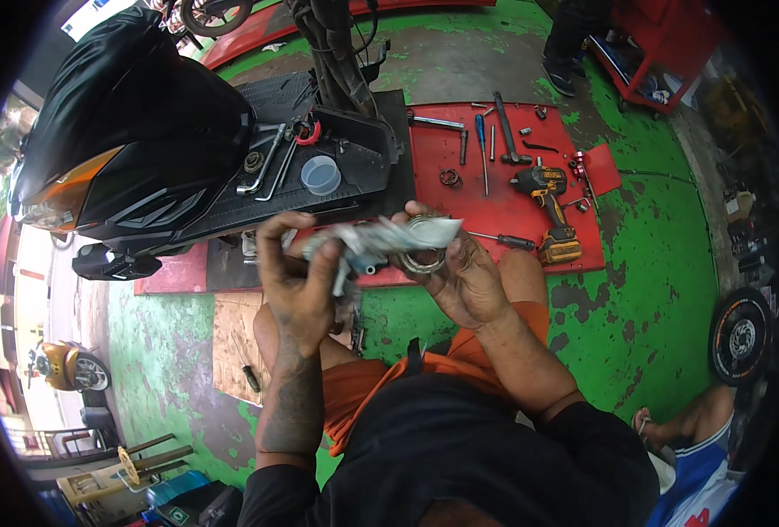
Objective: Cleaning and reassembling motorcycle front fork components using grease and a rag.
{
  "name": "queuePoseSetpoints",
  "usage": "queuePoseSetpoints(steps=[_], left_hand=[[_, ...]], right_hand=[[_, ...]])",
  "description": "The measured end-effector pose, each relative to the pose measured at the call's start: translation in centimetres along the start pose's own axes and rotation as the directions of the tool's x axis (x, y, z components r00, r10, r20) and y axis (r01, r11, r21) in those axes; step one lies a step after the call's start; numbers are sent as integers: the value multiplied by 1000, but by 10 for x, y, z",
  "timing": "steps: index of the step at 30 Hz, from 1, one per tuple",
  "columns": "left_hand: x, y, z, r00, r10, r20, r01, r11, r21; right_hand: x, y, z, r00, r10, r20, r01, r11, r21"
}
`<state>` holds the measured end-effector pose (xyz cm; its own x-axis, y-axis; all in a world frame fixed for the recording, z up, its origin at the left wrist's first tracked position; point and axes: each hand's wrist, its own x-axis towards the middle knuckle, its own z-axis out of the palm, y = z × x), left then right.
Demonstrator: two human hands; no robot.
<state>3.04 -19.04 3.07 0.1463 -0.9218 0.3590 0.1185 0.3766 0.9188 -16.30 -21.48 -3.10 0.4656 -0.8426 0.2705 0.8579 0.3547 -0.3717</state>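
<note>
1. I see a worn green floor (662, 246), its paint flaking in patches, running well out to the right.
2. Just beyond the seated person's knees lies a red platform (438, 167), scattered with tools.
3. A black two-wheeler (134, 114) with an orange lamp fills the far left.
4. On the platform's right side lies a yellow-and-black cordless power tool (550, 211).
5. A hammer (506, 132) lies farther off and slightly left of it, head toward the person.
6. The left hand (300, 281) is curled, gripping a rag; motion blurs it a little.
7. The right hand (468, 285) grips a metal ring between thumb and fingers.
8. That pale rag (380, 237), badly blurred, stretches right across the ring's far side; I can't tell whether they touch.
9. A clear round tub (321, 176) sits on a ribbed black panel (354, 167), beyond the left hand.
10. The metal ring (411, 263) is held up in front of the person, over the platform's near edge.
</note>
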Motion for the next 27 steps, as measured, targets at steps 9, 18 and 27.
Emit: queuePoseSetpoints(steps=[9, 18, 27], left_hand=[[16, -2, -7, 877, 162, 453, -451, 604, 657], [-26, -91, -143, 829, -292, -476, 228, 955, -188], [-35, -68, -152, 689, 307, -656, -188, 951, 247]], right_hand=[[7, 25, -15, 995, -32, -91, 9, 972, -235], [100, 67, 20, 991, 28, 131, 98, 515, -852], [181, 149, 15, 856, 418, 305, -403, 908, -115]])
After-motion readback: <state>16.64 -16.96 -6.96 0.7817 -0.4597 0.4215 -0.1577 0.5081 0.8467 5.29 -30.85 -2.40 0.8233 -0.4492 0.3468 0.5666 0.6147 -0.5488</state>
